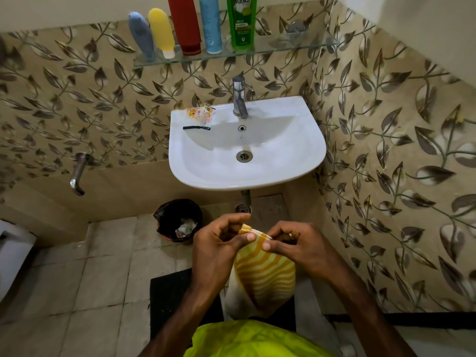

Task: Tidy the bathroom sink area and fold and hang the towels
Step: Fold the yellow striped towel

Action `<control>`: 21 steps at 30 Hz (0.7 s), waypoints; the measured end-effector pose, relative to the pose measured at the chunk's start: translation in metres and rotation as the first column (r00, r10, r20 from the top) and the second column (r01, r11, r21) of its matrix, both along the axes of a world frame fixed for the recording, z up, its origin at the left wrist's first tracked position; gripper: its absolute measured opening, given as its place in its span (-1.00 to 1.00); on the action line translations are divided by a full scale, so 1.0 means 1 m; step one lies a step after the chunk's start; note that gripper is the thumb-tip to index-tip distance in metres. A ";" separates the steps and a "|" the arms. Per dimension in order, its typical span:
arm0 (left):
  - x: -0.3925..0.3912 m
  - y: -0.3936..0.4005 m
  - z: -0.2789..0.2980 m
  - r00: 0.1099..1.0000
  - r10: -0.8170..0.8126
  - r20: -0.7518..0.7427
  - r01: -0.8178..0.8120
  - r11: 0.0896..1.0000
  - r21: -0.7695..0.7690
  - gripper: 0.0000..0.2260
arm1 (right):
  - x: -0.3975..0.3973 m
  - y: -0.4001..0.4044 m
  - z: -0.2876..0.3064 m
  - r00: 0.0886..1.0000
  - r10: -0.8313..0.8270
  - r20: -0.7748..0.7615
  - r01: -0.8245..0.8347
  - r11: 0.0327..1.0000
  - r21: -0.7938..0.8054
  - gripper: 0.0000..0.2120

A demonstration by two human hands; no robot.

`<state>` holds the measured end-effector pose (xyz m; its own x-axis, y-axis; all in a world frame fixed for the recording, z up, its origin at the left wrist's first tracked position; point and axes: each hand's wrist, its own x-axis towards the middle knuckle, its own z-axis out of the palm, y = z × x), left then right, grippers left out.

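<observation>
A yellow-and-white striped towel (265, 279) hangs in front of me, below the white sink (304, 155). My left hand (219, 243) and my right hand (296, 243) both pinch its top edge, close together, with the corners pressed between thumbs and fingers. The cloth droops down between my forearms. On the sink's back-left rim lie a small orange-and-white wrapper (201, 113) and a thin dark strip (197, 128). The basin itself holds nothing.
A chrome tap (239, 99) stands behind the basin. Several bottles (185, 24) line a glass shelf (283, 48) above. A black-lined bin (179, 219) with rubbish stands on the tiled floor, left of my hands. A wall spout (78, 173) juts out at left; a dark mat (170, 300) lies underfoot.
</observation>
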<state>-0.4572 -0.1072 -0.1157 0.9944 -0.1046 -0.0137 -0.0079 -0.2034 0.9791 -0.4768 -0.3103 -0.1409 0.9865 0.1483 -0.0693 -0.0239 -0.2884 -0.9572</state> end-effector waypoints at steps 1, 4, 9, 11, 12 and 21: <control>0.001 0.000 0.002 1.000 0.005 0.013 -0.005 1.000 0.013 -0.73 | 0.002 0.000 -0.002 1.000 0.014 -0.026 -0.014 1.000 0.004 -0.81; 0.003 0.001 0.008 0.999 0.005 0.037 -0.006 1.000 0.017 -0.80 | 0.006 -0.004 -0.010 0.988 0.065 -0.143 -0.063 0.998 0.019 -0.69; 0.008 0.013 0.018 0.998 -0.021 0.055 0.021 1.000 -0.004 -0.77 | 0.009 -0.009 -0.020 0.950 0.181 -0.253 -0.171 0.983 0.060 -0.60; 0.009 0.016 0.020 0.996 -0.057 0.062 0.055 0.998 0.024 -0.71 | 0.010 -0.010 -0.022 0.956 0.162 -0.244 -0.142 0.985 0.097 -0.59; 0.010 0.018 0.020 0.996 -0.073 0.056 0.071 0.997 0.034 -0.69 | 0.011 -0.009 -0.023 0.960 0.141 -0.240 -0.115 0.986 0.118 -0.59; 0.020 0.020 0.014 0.984 -0.168 -0.063 0.167 0.986 -0.016 -0.77 | 0.020 0.002 -0.031 0.986 -0.032 -0.163 0.060 0.983 0.173 -0.69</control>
